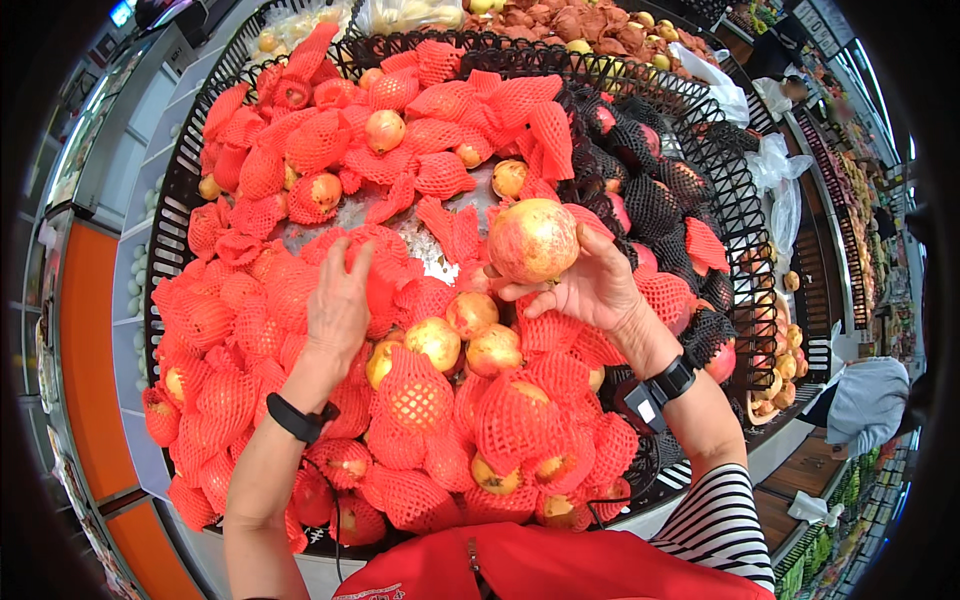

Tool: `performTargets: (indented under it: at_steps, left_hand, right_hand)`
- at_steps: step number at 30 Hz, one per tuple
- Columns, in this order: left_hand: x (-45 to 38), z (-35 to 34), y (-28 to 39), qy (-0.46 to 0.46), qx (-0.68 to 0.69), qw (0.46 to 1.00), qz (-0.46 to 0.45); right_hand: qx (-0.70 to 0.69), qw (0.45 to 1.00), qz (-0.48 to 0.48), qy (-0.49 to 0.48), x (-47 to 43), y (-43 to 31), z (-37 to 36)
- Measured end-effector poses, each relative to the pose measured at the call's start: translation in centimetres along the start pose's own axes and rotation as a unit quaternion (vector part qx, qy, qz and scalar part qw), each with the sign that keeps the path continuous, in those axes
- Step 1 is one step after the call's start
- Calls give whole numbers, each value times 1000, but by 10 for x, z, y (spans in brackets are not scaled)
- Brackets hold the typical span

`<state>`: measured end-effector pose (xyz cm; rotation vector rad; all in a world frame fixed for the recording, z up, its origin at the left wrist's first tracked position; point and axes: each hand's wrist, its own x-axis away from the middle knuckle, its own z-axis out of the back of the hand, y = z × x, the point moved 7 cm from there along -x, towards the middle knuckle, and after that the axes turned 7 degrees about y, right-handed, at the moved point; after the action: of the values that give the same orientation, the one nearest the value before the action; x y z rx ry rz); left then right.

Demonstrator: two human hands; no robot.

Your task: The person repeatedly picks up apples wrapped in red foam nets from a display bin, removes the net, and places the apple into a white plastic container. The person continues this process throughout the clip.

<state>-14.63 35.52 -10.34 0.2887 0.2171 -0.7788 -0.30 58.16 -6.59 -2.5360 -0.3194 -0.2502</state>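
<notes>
A bare yellow-red pomegranate [533, 241] rests in my right hand [589, 292], held above the display with the thumb at its side and fingers beneath. My left hand [339, 300] reaches down onto red foam net sleeves [382, 262]; its fingertips are partly lost among them, so I cannot tell whether they grip one. Between and below my hands sit several unwrapped pomegranates [433, 343]. Around them lie many pomegranates in red foam nets [417, 401], some with skin showing through the mesh.
A black plastic basket rim [739, 202] surrounds the heap. Pomegranates in black foam nets [656, 206] fill its right side. Beyond the back rim lies fruit with reddish-brown wrapping [555, 26]. Clear plastic bags [780, 176] hang at the right. A person in grey [862, 397] is farther right.
</notes>
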Motion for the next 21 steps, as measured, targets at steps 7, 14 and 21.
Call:
performTargets:
  at_steps: [7, 14, 21]
  left_hand:
    - [5, 59, -32, 143, 304, 923, 191]
    - [45, 89, 5, 94, 603, 751, 251]
    - [84, 118, 38, 88, 693, 652, 295]
  right_hand:
    - [-6, 996, 88, 33, 48, 11, -28]
    - [155, 975, 149, 64, 95, 17, -56]
    - [98, 975, 195, 42, 118, 21, -66]
